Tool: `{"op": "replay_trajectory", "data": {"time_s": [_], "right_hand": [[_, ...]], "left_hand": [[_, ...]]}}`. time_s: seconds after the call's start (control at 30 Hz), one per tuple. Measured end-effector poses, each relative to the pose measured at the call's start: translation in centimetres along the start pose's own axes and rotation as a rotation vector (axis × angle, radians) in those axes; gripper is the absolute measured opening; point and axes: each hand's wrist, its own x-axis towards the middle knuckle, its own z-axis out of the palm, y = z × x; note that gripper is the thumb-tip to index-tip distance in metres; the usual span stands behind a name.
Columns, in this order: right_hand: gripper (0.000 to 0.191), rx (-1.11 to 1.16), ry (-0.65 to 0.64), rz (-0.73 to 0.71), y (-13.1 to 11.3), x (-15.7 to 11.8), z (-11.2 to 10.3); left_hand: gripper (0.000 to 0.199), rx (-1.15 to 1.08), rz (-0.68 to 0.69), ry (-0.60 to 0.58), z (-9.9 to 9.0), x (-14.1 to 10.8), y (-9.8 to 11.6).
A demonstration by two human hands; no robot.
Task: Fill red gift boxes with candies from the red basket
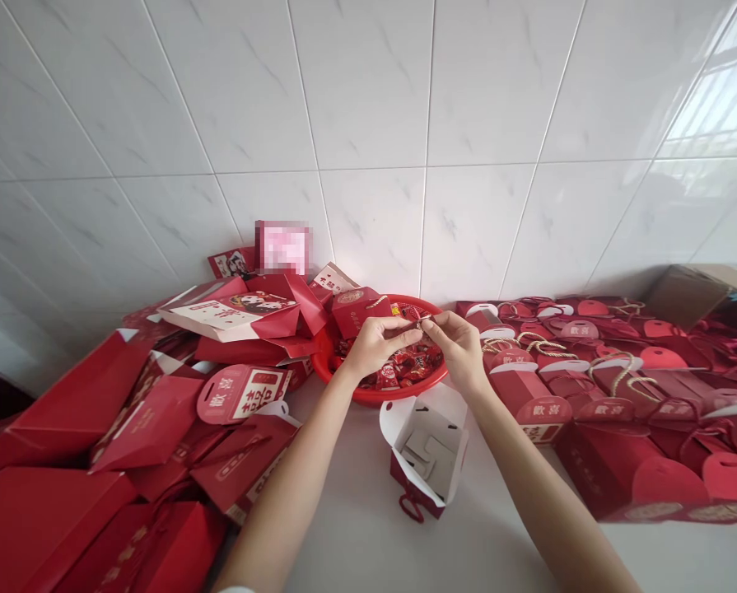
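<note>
Above a red plastic basket (368, 399) my left hand (380, 339) and my right hand (458, 342) meet, fingertips pinched close together. Something small, partly golden and reddish, shows between the fingertips; its kind cannot be made out. Red-wrapped sweets (408, 362) fill much of the basket, and a small red box (359, 311) stands at its back left. Between my forearms an open gift box (430, 445) sits on the white surface, its white inside facing up. A dark red cord loop (412, 508) hangs at its near end.
Red gift boxes and bags (151, 428) lie heaped on the left. On the right, closed red boxes (596, 387) with cord handles stand in rows, with a brown cardboard box (683, 292) behind them. A tiled wall (368, 123) bounds the back.
</note>
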Motion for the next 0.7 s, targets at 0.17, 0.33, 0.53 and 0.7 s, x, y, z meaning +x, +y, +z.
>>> {"op": "replay_trajectory", "data": {"time_s": [0.17,0.33,0.53,0.7], "right_hand": [[0.028,0.118,0.153,0.012,0.1,0.9,-0.7],[0.026,0.285,0.318,0.086,-0.7,1.8,-2.2],[0.022,0.316,0.347,0.108,-1.2,1.8,-2.4],[0.024,0.274,0.377,0.112,-1.6,1.8,-2.7]], "left_hand": [[0.045,0.059,-0.062,-0.016,-0.5,0.9,-1.8],[0.041,0.674,-0.297,-0.495,-0.4,3.2,-3.0],[0.056,0.922,-0.445,-0.813,2.2,5.8,-3.0],[0.049,1.038,-0.525,-0.892,2.7,6.1,-4.0]]}}
